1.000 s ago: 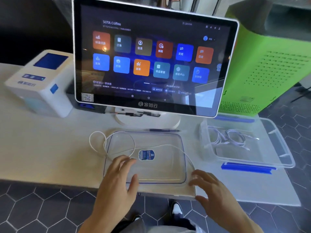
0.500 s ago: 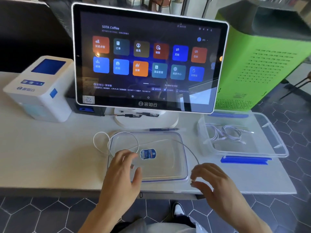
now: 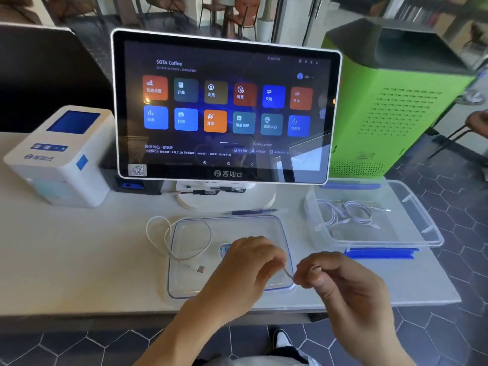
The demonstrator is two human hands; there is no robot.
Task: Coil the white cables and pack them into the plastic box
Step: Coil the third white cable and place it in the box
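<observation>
Both hands pinch the cable over the lid: left hand, and right hand seemingly at its plug.

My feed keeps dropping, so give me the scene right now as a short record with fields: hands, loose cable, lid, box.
left hand: pinches the white cable near one end, over the lid
right hand: pinches the same end of the cable, just right of the left hand
white cable: loosely looped, partly on the table, partly on the lid; its plug lies free on the lid
lid: clear, blue-edged, flat in front of the screen
plastic box: open, at the right, with coiled cables already inside
table: white
</observation>
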